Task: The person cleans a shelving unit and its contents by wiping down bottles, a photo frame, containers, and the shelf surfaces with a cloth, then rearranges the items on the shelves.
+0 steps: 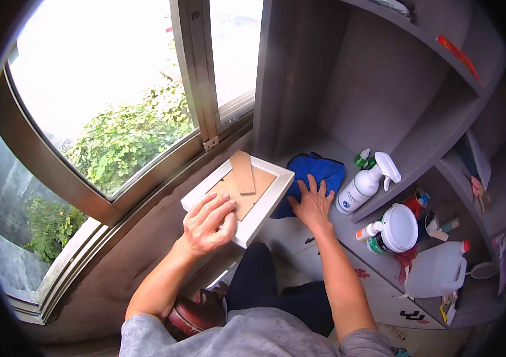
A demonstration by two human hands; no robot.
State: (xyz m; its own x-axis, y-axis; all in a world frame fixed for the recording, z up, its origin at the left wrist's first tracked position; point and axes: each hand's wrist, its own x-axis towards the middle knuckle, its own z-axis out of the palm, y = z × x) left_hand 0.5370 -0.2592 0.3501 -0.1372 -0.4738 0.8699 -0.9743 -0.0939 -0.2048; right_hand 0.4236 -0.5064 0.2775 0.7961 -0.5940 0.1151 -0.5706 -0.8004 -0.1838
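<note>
My left hand grips the near left side of a white picture frame, its fingers over the frame's brown backboard. The back of the frame faces up, and a flat brown stand leg lies across it. My right hand is spread palm down on a folded blue cloth with a dark edge; whether its fingers pinch the cloth does not show. The cloth lies on the grey cabinet surface. Just right of it stands a white spray bottle.
Green-capped small bottles stand behind the spray bottle. Right of it are a small white bottle, a white-lidded tub and a plastic jug. Grey shelves rise at right. A metal-framed window is at left.
</note>
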